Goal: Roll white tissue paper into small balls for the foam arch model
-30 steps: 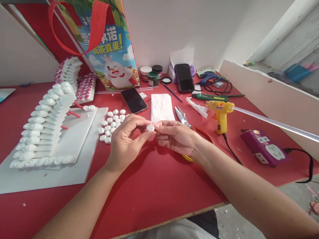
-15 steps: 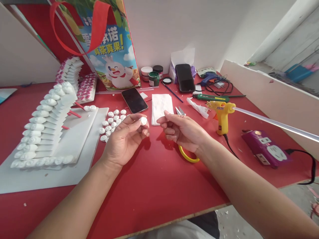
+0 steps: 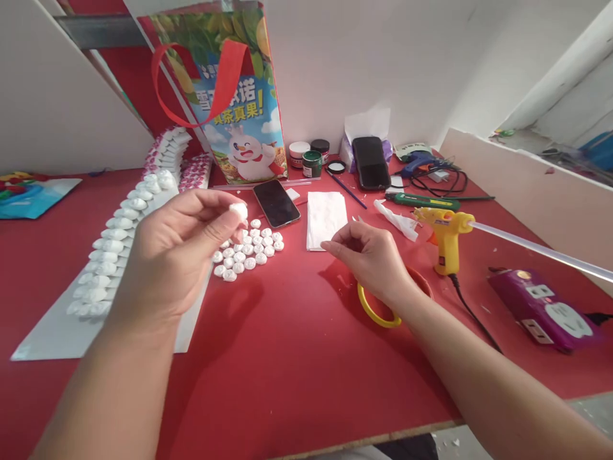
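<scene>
My left hand (image 3: 177, 249) is raised and pinches a small white rolled paper rosette (image 3: 238, 211) between thumb and fingertips. Below it, several similar white rosettes (image 3: 249, 249) lie grouped on the red table. My right hand (image 3: 371, 252) has its thumb and index finger pressed together. Those fingertips overlap the near edge of a stack of white tissue sheets (image 3: 326, 217); whether they grip a sheet cannot be made out. Beneath my right wrist lie scissors with yellow handles (image 3: 376, 313), partly hidden.
At left, a fanned row of white rosettes (image 3: 112, 246) stands on a white board (image 3: 52, 335). A yellow glue gun (image 3: 447, 236) and purple power strip (image 3: 550, 310) are at right. Behind are a phone (image 3: 276, 203), paint jars (image 3: 312, 164) and a printed bag (image 3: 249, 121).
My hands have moved apart. The left has shifted left and up with the rosette, and the right has come down to the tissue stack's near edge. The view has turned left.
</scene>
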Motion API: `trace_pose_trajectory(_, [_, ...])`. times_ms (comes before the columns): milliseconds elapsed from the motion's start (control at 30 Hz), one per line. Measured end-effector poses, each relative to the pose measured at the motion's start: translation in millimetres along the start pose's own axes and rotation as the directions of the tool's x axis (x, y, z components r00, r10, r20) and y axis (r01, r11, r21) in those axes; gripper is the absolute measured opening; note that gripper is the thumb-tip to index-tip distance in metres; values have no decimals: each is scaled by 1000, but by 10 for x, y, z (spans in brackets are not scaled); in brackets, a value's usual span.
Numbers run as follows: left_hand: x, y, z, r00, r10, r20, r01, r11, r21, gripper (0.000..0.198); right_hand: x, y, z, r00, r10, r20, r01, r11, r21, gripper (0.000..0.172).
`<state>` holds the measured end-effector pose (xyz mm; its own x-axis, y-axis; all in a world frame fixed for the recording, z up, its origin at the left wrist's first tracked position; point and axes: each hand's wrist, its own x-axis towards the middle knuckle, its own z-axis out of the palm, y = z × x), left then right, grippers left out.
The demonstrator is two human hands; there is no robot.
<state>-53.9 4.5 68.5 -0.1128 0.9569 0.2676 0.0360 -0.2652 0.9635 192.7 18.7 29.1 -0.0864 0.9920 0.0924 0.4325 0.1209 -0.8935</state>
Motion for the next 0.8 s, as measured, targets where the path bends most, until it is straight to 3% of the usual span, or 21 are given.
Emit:
trace_pose_trajectory(67, [-26, 52, -115, 997, 46, 60, -66, 916, 396, 17, 15, 60, 15, 987, -156, 33, 159, 973, -168, 14])
trace_pose_trajectory(133, [-88, 16, -184, 981, 89, 172, -177, 772, 611, 13, 32, 106, 38, 951, -285, 116, 308, 894, -327, 20])
trace_pose_trajectory(200, [-174, -90, -209, 944, 111, 310, -295, 700, 650, 8, 48, 128, 63, 928, -311, 205, 372, 799, -472, 26])
trace_pose_trajectory(300, [-295, -289, -186, 868, 120, 482, -445, 619, 647, 9, 65, 122, 92, 927, -251, 280, 374, 677, -633, 27])
trace_pose_trajectory(467, [-332, -497, -97, 818, 176, 548, -555, 493, 670, 20, 97, 73, 108, 919, -187, 348, 392, 530, -752, 29])
trace_pose_trajectory(633, [-316, -555, -128, 819, 163, 550, -550, 496, 672, 24, 114, 52, 119, 913, -192, 359, 407, 459, -790, 29])
trace_pose_trajectory(800, [-275, -435, -275, 868, 129, 479, -446, 625, 641, 16, 118, 87, 136, 908, -193, 372, 418, 465, -780, 27])
